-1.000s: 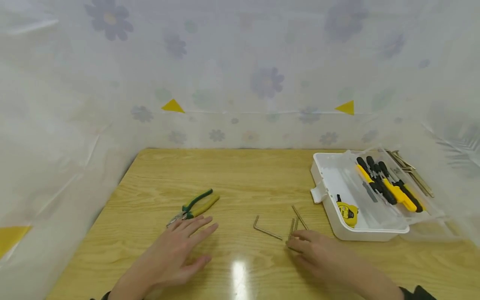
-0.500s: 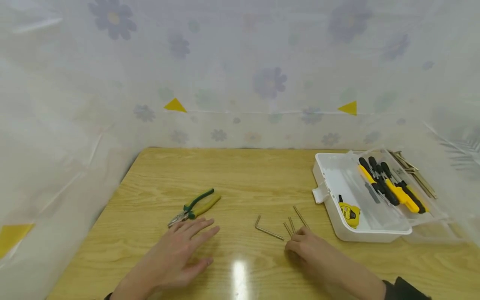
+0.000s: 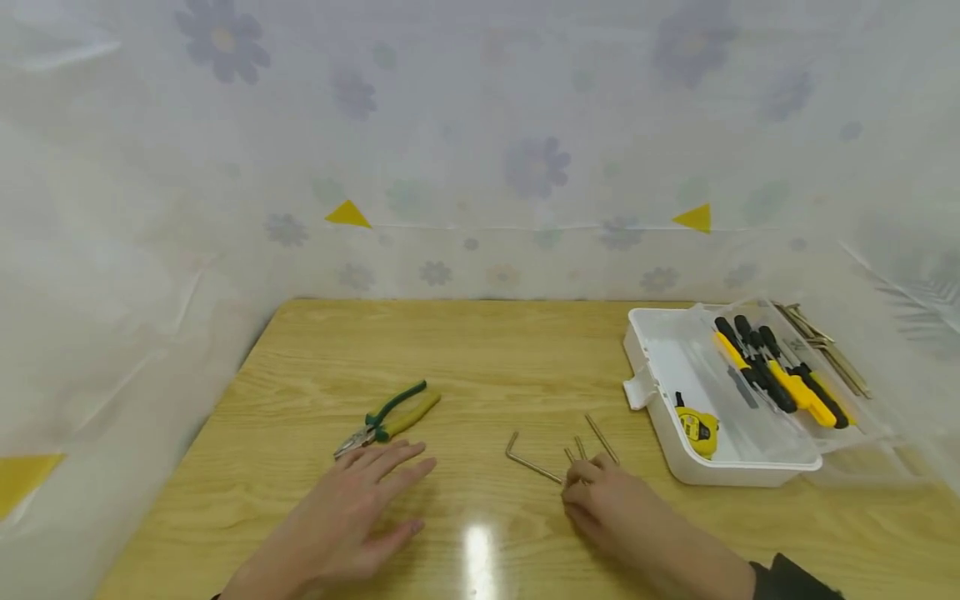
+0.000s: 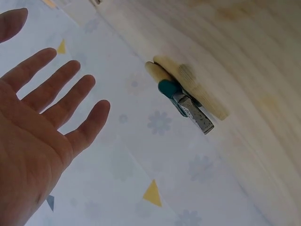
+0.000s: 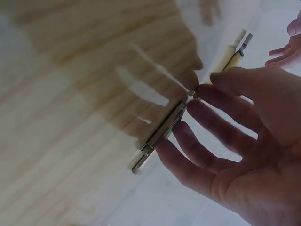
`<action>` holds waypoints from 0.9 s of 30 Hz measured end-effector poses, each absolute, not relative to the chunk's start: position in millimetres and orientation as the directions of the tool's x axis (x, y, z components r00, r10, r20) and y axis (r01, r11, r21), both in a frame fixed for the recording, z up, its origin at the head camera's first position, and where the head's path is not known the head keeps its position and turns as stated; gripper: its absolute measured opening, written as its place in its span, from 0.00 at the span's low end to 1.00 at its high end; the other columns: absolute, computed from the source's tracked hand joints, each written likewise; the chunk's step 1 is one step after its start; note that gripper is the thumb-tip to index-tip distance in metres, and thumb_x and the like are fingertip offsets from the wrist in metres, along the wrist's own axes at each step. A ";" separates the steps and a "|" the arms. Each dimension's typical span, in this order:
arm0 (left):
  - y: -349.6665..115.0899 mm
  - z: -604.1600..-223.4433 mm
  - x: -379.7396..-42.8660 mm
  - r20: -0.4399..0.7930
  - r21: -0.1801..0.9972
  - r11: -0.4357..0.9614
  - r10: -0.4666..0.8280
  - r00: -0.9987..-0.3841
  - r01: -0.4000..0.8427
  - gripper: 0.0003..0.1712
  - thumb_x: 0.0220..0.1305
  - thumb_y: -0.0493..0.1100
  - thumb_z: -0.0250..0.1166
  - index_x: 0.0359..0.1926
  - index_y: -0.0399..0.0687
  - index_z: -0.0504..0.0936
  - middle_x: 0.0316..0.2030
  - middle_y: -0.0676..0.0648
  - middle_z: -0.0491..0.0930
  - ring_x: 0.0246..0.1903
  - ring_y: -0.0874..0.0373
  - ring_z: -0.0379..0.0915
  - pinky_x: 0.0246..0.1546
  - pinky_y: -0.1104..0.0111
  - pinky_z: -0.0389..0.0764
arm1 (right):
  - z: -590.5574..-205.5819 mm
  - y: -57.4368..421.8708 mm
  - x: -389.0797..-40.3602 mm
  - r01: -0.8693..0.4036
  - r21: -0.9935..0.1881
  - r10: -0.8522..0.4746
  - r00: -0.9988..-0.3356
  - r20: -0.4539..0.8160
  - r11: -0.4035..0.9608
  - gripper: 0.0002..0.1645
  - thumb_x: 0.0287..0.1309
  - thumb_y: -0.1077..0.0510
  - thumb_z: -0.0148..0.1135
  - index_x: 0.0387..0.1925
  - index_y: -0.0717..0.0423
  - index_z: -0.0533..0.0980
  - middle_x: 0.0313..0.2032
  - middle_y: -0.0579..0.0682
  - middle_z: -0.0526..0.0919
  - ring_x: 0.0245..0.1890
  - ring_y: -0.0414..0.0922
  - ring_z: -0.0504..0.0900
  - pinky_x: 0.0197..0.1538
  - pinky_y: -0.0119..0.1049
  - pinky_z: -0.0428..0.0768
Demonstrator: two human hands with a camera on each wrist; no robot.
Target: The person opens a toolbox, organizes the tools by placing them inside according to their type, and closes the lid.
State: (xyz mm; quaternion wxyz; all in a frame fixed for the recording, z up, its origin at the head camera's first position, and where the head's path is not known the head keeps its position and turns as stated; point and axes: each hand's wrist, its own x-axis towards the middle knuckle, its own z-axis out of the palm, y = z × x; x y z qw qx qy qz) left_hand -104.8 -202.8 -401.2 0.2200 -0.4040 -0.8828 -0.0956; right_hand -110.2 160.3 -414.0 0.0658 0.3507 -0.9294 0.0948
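Observation:
My right hand point(image 3: 611, 504) has its fingers curled over two L-shaped hex keys point(image 3: 581, 447) low on the wooden table. In the right wrist view the fingertips touch the keys point(image 5: 164, 125), with thumb and index close together at one end; the grip is partly hidden. One loose hex key point(image 3: 536, 467) lies left of this hand, and another hex key point(image 3: 602, 439) lies beyond it. My left hand point(image 3: 356, 508) holds nothing, fingers spread. Just past its fingertips lie pliers point(image 3: 409, 417) with one green and one yellow handle; their metal nose point(image 4: 197, 115) shows in the left wrist view.
At the right stands a white toolbox point(image 3: 738, 474) with a yellow tape measure point(image 3: 699, 432) inside. Its clear lid compartment carries several yellow-and-black screwdrivers point(image 3: 798, 396) and more hex keys point(image 3: 832, 354). A flowered sheet point(image 3: 480, 167) hangs behind the table point(image 3: 465, 350).
The two hex keys under my right hand have turned, their far ends swinging left, and that hand has shifted slightly left. My left hand and the pliers stay in place.

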 end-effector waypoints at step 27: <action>-203.1 -401.2 -103.9 0.486 0.018 0.636 0.668 -0.563 0.771 0.34 0.61 0.55 0.72 0.67 0.56 0.77 0.63 0.51 0.79 0.61 0.50 0.78 0.54 0.51 0.80 | -416.8 176.9 -98.1 -0.623 -0.178 -0.585 -0.779 0.224 0.761 0.12 0.41 0.65 0.70 0.26 0.44 0.80 0.29 0.35 0.72 0.30 0.33 0.70 0.33 0.30 0.75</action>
